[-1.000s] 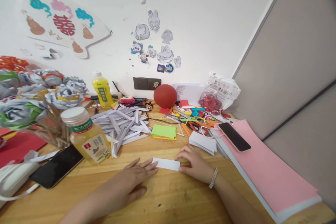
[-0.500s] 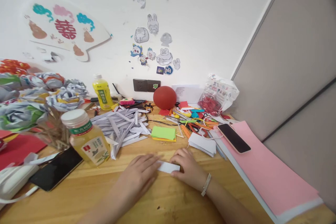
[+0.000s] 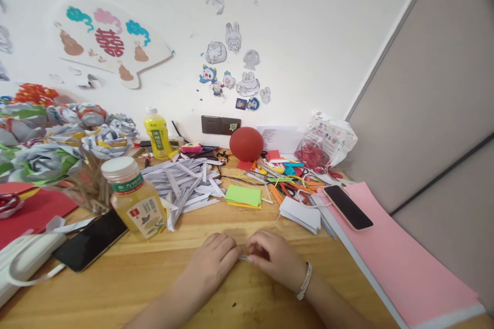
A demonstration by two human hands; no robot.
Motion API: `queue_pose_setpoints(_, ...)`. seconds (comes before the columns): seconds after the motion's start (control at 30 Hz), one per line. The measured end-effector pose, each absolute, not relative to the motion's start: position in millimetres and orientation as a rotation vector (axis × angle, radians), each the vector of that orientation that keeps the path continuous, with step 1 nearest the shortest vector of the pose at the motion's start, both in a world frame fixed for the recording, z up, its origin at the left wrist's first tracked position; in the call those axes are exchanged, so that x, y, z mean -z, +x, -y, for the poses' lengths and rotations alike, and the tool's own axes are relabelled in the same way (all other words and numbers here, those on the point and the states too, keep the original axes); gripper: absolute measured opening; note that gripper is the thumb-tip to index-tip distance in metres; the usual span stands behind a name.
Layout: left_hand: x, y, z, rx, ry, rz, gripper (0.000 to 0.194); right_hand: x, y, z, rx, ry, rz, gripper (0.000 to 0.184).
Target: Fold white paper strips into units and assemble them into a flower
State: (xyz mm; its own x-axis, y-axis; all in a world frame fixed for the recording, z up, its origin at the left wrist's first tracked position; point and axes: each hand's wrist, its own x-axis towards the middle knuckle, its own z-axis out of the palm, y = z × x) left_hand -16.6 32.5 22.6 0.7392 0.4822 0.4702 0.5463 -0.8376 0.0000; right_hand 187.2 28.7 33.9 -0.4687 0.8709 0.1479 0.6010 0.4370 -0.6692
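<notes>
Paper strip, white, on or just above the table, in the gap between the two hands; only a thin sliver shows, rest hidden by fingers. What shows of it runs left-right, hand to hand, so its visible length lines up with both grips. Neither hand is nearer: both at it, one at each end of the sliver.

Left hand: back up, fingers bunched and bent over the left end; thumb hidden, can't tell if it pinches or just presses down. Right hand: curled, thumb and forefinger tips drawn in at the right end, looks like a pinch; exact contact is too small to be sure. Bracelet on right wrist.

Past the hands: green paper stack straight ahead, yellow showing under it; folded white paper ahead and right, nearer the right hand. Heap of white strips ahead-left, beside a big bottle. Further out: dark phone far left, another phone lying on pink paper at right, red ball near the wall, paper flowers back left.
</notes>
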Motion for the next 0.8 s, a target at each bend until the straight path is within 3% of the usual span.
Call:
queue_pose_setpoints(0.4,-31,-14,-32,0.726,-2.659,0.616,0.02,-32,188,-31,-1.029,-1.235,2.005,0.014)
queue_pose_setpoints(0.5,-26,-13,-31,0.717,-2.677,0.619,0.028,-32,187,-31,-1.048,-1.221,2.002,0.014)
queue_pose_setpoints(0.63,-25,-15,-32,0.736,-2.677,0.595,0.036,-33,187,-29,-0.98,-1.176,2.105,0.019)
queue_pose_setpoints(0.8,-30,-19,-35,0.775,-2.684,0.601,0.032,-31,190,-28,-0.713,-0.858,2.368,0.022)
